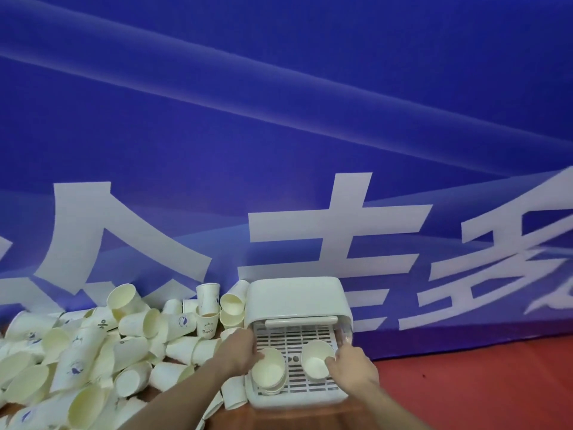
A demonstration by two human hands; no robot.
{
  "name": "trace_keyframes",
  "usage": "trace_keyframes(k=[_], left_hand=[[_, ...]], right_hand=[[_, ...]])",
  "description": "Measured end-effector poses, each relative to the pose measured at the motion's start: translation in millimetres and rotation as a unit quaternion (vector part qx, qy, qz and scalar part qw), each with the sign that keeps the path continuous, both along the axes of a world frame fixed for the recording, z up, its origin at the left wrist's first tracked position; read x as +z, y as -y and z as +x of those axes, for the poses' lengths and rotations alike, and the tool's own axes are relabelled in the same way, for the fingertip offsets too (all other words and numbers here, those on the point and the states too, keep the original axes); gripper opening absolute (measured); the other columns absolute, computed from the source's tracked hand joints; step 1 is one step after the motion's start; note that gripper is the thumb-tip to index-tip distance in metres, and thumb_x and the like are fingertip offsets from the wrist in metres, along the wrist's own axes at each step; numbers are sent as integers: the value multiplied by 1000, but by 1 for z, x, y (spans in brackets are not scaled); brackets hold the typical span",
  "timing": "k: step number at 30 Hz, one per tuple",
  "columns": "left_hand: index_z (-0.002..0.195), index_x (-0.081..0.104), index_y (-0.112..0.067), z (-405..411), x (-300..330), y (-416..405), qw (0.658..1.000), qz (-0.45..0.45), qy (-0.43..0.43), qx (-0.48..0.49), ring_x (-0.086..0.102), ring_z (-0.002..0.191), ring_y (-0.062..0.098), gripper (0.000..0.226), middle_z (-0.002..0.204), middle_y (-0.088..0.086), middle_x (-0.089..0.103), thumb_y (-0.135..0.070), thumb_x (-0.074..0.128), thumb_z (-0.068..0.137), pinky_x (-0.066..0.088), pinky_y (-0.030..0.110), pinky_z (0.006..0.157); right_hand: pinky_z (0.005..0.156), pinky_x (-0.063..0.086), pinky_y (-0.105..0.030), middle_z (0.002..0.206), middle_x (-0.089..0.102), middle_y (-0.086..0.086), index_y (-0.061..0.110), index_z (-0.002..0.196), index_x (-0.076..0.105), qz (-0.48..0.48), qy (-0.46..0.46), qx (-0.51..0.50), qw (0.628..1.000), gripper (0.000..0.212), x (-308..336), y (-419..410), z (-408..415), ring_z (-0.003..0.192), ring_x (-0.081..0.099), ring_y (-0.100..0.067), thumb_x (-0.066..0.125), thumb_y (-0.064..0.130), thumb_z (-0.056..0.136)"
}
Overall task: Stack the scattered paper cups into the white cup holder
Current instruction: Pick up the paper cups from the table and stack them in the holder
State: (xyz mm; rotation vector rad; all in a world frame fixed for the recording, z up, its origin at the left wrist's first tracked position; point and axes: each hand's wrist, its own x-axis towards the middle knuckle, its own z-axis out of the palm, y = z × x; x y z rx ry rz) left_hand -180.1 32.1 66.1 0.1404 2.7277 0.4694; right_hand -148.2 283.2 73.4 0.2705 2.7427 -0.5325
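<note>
The white cup holder (297, 297) stands at the bottom centre, its lid raised over a slatted tray (294, 338). On the tray's left lies a short stack of cream paper cups (269, 369); my left hand (238, 352) grips the stack's rim. A single cream cup (316, 358) sits on the tray's right, and my right hand (353, 364) holds its right side with thumb and fingers curled around it. Several loose paper cups (93, 346) lie heaped to the left of the holder, some plain, some with blue print.
A blue banner with large white characters (310, 150) rises directly behind the holder and the pile. A red surface (480, 386) stretches to the right of the holder. The wooden table edge (279, 420) shows below the holder.
</note>
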Motion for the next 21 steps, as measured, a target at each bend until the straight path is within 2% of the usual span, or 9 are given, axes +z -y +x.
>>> trace_keyframes(k=[2, 4, 8, 9, 11, 13, 18, 19, 21], left_hand=[[90, 65, -15, -2, -6, -5, 1000, -24, 0, -17, 64, 100, 22, 17, 105, 7, 70, -32, 61, 90, 41, 25, 73], [110, 65, -12, -4, -14, -7, 999, -42, -5, -18, 62, 107, 21, 28, 114, 6, 69, -32, 60, 92, 42, 25, 78], [120, 58, -12, -5, -23, -6, 998, -65, 2, -14, 61, 109, 21, 39, 118, 5, 67, -39, 61, 92, 41, 26, 81], [116, 59, -14, -5, -22, -5, 997, -69, 11, -19, 61, 108, 20, 37, 116, 4, 67, -42, 61, 92, 40, 26, 79], [91, 57, -20, -7, -23, -1, 997, -66, 31, -16, 63, 101, 20, 28, 105, 3, 69, -47, 63, 90, 41, 26, 74], [71, 46, -23, -10, -22, 3, 997, -60, 45, -6, 62, 89, 18, 37, 90, 0, 63, -50, 65, 87, 40, 26, 70], [61, 41, -22, -8, -9, 20, 997, -60, 43, 0, 53, 66, 15, 44, 64, -5, 51, -48, 66, 87, 42, 27, 65], [60, 42, -21, -7, -8, 26, 997, -61, 41, 4, 50, 61, 13, 45, 61, -5, 49, -48, 66, 87, 41, 27, 64], [60, 46, -19, -7, -7, 38, 997, -60, 39, 21, 52, 63, 15, 45, 66, -2, 55, -50, 66, 86, 41, 28, 63]], right_hand=[[71, 45, -30, 89, 60, -1, 19, 82, 53, -2, 9, -6, 1000, 20, -4, -3, -1, 84, 58, -24, 45, 36, 86], [70, 44, -30, 87, 58, 0, 19, 74, 51, -2, 20, -8, 1000, 23, -7, -4, -2, 81, 57, -23, 45, 37, 86], [68, 43, -30, 83, 58, 0, 19, 61, 41, -11, 24, -1, 1000, 31, -5, 3, -4, 77, 53, -22, 45, 36, 86], [67, 43, -30, 81, 58, 0, 19, 61, 41, -16, 24, 2, 1000, 31, -4, 6, -5, 76, 53, -23, 45, 36, 86], [62, 41, -30, 71, 54, 2, 18, 59, 40, -29, 20, 9, 999, 31, 0, 12, -7, 72, 51, -23, 45, 35, 85], [54, 35, -29, 62, 47, 3, 17, 58, 38, -45, 14, 23, 999, 32, 7, 19, -10, 64, 47, -21, 46, 34, 84], [49, 28, -32, 56, 39, 3, 17, 55, 35, -53, -9, 70, 996, 32, 18, 40, -17, 53, 37, -17, 48, 30, 82], [49, 27, -32, 56, 38, 3, 17, 55, 34, -50, -11, 78, 996, 32, 18, 45, -18, 54, 37, -18, 48, 30, 82], [49, 26, -32, 57, 39, 3, 17, 56, 34, -43, -13, 96, 994, 32, 17, 54, -20, 55, 38, -18, 48, 30, 82]])
